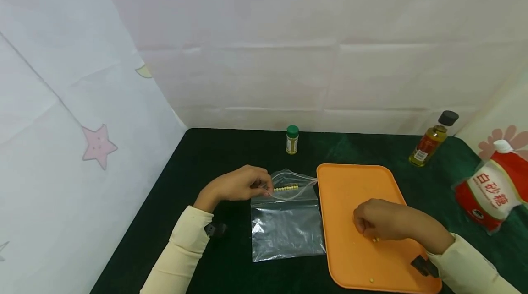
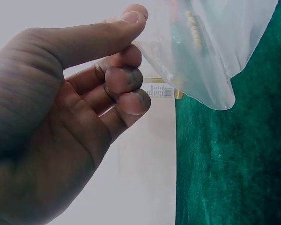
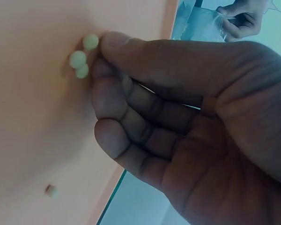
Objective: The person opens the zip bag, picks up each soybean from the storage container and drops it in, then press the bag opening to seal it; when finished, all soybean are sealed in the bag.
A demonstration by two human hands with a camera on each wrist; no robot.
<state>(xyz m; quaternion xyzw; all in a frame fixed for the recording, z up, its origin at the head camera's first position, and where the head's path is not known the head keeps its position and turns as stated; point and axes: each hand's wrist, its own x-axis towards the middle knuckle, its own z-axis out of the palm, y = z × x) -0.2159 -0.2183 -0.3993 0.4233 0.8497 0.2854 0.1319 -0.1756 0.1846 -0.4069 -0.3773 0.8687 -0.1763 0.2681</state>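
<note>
My left hand [image 1: 239, 184] pinches the rim of a clear zip bag [image 1: 286, 230] lying flat with its mouth spread. Inside, a row of small round yellow balls [image 1: 286, 188] lies near the opening, also seen through the film in the left wrist view. My right hand [image 1: 385, 220] is low over an orange tray [image 1: 350, 184], fingers curled and thumb close to the index fingertip. Right at those fingertips, several pale yellow balls [image 3: 78, 59] rest on the tray. Whether any are held between the fingers is hidden. One more ball [image 1: 371, 280] lies near the tray's front edge.
Behind the bag stands a small green-capped jar [image 1: 292, 140]. A bottle of yellow liquid [image 1: 432, 140] with a black cap is at the back right. A red and white spouted pouch [image 1: 492, 188] sits at the far right of the dark green tabletop [image 1: 231, 147].
</note>
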